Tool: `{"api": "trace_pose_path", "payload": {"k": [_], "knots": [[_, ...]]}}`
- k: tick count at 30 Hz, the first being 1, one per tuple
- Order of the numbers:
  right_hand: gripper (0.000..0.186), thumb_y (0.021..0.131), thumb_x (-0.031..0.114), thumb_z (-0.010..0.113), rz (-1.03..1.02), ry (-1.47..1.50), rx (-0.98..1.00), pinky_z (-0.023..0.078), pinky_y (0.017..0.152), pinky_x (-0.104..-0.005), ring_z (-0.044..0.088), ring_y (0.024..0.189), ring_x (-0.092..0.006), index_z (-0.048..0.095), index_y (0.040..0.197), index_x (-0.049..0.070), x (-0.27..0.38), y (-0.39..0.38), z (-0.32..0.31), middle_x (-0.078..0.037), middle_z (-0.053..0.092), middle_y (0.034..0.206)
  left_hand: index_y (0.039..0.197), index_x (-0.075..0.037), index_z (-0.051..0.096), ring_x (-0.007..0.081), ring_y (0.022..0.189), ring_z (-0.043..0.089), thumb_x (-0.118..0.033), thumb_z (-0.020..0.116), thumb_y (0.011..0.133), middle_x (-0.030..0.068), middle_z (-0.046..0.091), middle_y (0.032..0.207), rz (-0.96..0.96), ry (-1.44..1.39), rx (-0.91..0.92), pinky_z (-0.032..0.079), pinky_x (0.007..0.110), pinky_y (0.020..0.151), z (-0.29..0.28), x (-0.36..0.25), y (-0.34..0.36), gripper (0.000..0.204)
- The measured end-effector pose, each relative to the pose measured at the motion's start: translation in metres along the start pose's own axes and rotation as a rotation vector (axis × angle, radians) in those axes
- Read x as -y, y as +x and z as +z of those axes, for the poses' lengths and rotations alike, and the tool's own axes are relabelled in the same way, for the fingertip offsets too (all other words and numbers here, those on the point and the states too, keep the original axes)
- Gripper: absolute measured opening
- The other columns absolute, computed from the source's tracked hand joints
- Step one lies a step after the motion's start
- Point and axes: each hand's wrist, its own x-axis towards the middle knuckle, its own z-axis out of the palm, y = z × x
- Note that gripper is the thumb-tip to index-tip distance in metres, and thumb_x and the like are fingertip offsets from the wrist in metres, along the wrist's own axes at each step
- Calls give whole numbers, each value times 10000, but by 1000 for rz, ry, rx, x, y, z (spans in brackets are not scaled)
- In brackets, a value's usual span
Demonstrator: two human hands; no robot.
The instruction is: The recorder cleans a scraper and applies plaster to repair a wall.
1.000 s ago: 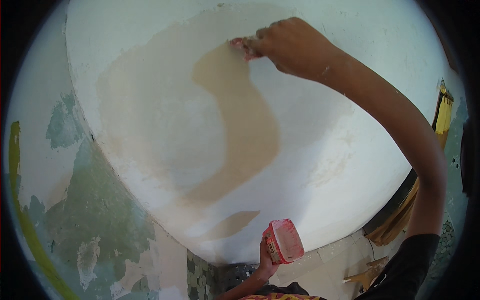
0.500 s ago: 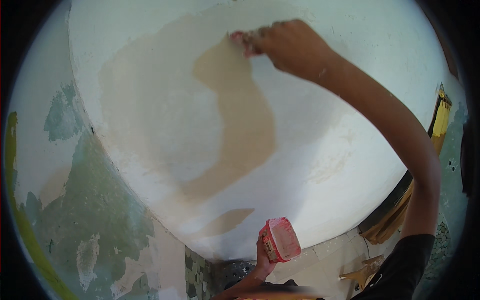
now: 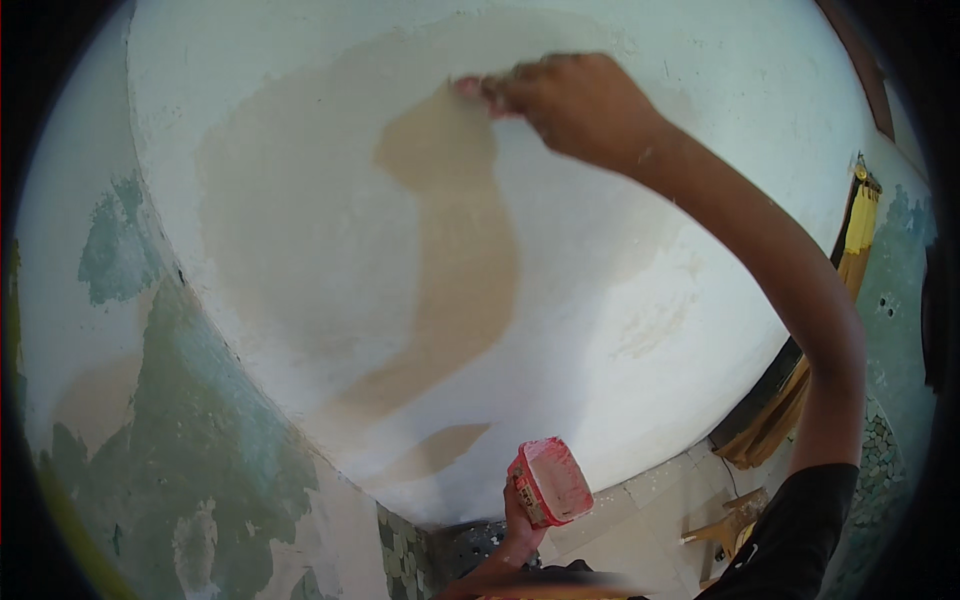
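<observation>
My right hand (image 3: 575, 100) is raised high against the pale wall (image 3: 330, 230), with its fingers closed around a small red thing (image 3: 470, 88) smeared with white. That thing rests at or very near the wall surface; blur and my fingers hide its exact kind. Low down in front of the wall, my left hand (image 3: 520, 530) grips a red plastic tub (image 3: 550, 483) by its left side and underside. The tub is tilted so its opening shows, and whitish residue coats its inside and rim.
A brown shadow of my arm (image 3: 465, 270) falls across the wall. To the left, an adjoining wall has peeling green paint (image 3: 220, 420). At the lower right are a wooden stool (image 3: 725, 525) on the tiled floor (image 3: 640, 520) and a brown-and-yellow curtain (image 3: 770, 420).
My right hand has moved slightly downward along the wall with the red thing. The view has shifted a little; my left hand still holds the tub.
</observation>
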Motion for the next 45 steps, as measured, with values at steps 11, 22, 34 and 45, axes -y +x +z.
{"api": "trace_pose_path", "payload": {"k": [11, 22, 34, 45], "knots": [[309, 896, 76, 656, 248, -96, 86, 563, 838, -369, 705, 930, -246, 728, 1192, 131, -63, 34, -55, -72, 749, 1070, 1512, -173, 409, 287, 1371, 492, -589, 360, 1018, 79, 495, 1498, -86, 37, 12, 399, 522, 1145, 29, -23, -12, 647], [289, 893, 52, 661, 169, -163, 72, 559, 893, -370, 712, 958, -260, 729, 1173, 67, -56, 28, -71, -87, 754, 1103, 1500, -169, 422, 295, 1354, 510, -581, 365, 1022, 72, 504, 1490, -201, 17, 13, 411, 523, 1136, 1, -30, 0, 633], [299, 857, 58, 731, 279, -103, -31, 574, 810, -361, 721, 887, -225, 760, 1128, 179, -16, 9, -55, -62, 746, 1097, 1439, -152, 481, 240, 1265, 582, -522, 397, 1046, 56, 575, 1403, -225, -21, 116, 493, 456, 1071, -3, -39, 13, 546], [259, 864, 92, 691, 206, 25, 134, 570, 734, -382, 711, 817, -263, 773, 1082, 205, 25, -27, -73, -67, 740, 926, 1507, -169, 414, 309, 1369, 492, -600, 381, 1009, 90, 487, 1503, -268, 47, 150, 390, 579, 1132, -9, -41, 23, 659]]}}
